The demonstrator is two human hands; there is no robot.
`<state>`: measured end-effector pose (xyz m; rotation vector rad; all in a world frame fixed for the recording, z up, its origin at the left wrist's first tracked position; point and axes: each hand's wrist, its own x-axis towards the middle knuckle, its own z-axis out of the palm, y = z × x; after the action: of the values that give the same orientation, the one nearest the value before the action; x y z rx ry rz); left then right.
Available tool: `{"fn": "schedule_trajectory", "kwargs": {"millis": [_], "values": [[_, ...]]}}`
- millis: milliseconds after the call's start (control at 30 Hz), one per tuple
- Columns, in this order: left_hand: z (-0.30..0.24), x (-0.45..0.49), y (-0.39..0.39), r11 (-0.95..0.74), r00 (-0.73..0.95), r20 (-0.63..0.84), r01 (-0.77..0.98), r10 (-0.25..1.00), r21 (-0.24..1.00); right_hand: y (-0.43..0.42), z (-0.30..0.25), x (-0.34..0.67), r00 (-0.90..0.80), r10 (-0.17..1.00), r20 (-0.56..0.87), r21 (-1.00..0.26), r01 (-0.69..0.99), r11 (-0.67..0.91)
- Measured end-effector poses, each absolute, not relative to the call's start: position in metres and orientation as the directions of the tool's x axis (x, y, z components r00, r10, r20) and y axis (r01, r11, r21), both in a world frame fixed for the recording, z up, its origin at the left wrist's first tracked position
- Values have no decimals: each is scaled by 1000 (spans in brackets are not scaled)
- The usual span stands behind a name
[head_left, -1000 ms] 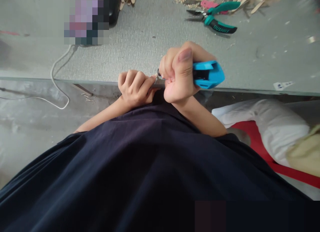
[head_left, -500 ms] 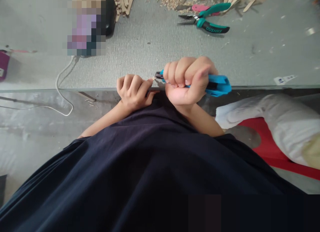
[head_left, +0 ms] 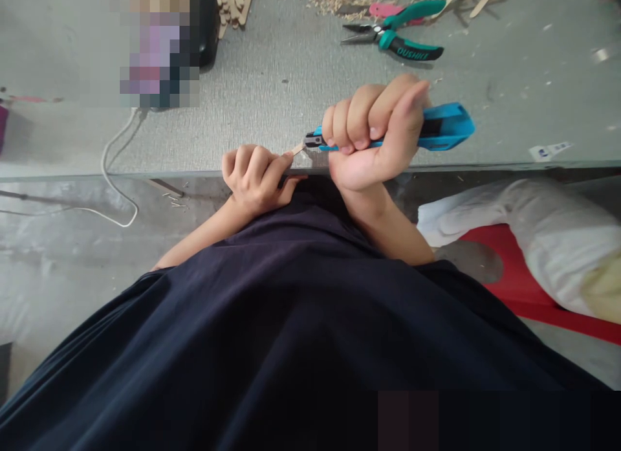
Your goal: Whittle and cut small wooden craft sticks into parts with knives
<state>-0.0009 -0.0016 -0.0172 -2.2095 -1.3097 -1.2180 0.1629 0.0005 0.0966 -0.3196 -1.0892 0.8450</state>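
My right hand [head_left: 373,137] is wrapped in a fist round a blue utility knife [head_left: 444,126], whose black tip points left. My left hand [head_left: 255,176] is closed, pinching a small wooden stick [head_left: 297,149] between thumb and fingers; only the stick's pale end shows, right at the knife's tip. Both hands are close to my body, at the near edge of the grey table [head_left: 291,88], above my dark shirt.
Teal-handled pliers [head_left: 395,40] lie at the far side of the table beside a pink tool, wood shavings and loose wooden sticks [head_left: 237,4]. A white cable [head_left: 114,173] hangs off the table's edge on the left. A white bundle on something red [head_left: 524,244] sits at the lower right.
My right hand turned from thumb-up to fingers-up and moved the knife away to the right and up. The stick's end now shows beyond my left fingers. The left hand stayed in place.
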Motion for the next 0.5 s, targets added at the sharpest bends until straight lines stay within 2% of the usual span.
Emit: {"fn": "schedule_trajectory", "kwargs": {"millis": [33,67,100,300,400,500], "values": [[-17,-1,-1,-545,227,803,827,551,141,4,94,160,211,716,666,-587,-443,677],[-17,-1,-1,-544,227,813,830,536,126,9,92,157,328,609,722,-446,-453,772],[-17,-1,-1,-538,228,816,835,532,117,13,89,154,324,560,763,-393,-457,798],[-19,-1,-1,-507,237,763,851,601,135,23,83,148,336,567,753,-364,-505,783],[-19,-1,-1,-527,237,782,839,577,135,23,83,150,319,555,768,-359,-502,786],[-15,-1,-2,-524,240,822,848,517,83,23,82,152,307,574,759,-381,-506,774]]}}
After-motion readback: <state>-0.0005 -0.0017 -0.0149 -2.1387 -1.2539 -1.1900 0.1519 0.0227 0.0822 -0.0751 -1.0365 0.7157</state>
